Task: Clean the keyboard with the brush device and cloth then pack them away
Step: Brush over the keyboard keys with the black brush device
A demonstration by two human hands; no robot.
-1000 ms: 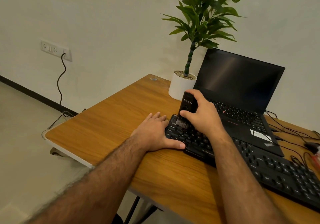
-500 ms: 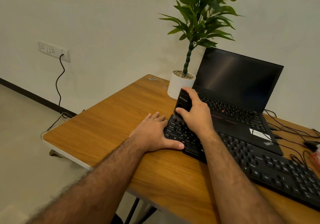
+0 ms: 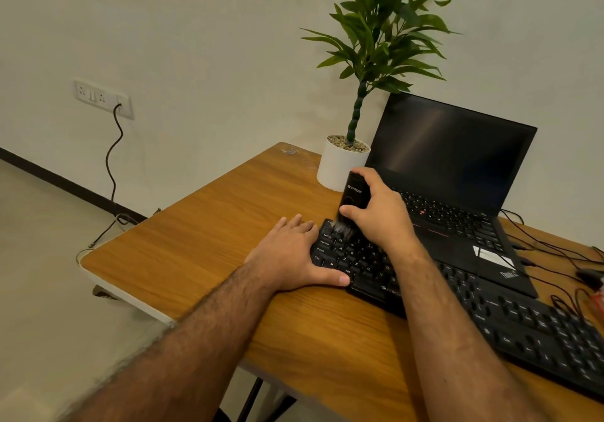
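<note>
Right hand (image 3: 379, 215) gripping black brush device (image 3: 353, 194) upright, fingers curling round body, pale bristles pressing into top-left keys of black keyboard (image 3: 510, 320). Left hand (image 3: 291, 255) lying flat, fingers spread, thumb bracing keyboard's left end against wooden desk (image 3: 202, 235). Keyboard lying across desk's near right side. Open laptop (image 3: 457, 173), screen dark, sitting just behind keyboard. Potted plant (image 3: 343, 166) standing beside laptop's left edge. Cables (image 3: 555, 251) trailing at far right. Cloth not showing.

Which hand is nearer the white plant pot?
Right. The right hand grips the brush device just in front of the white plant pot; the left hand rests farther toward the person, at the keyboard's left end.
</note>
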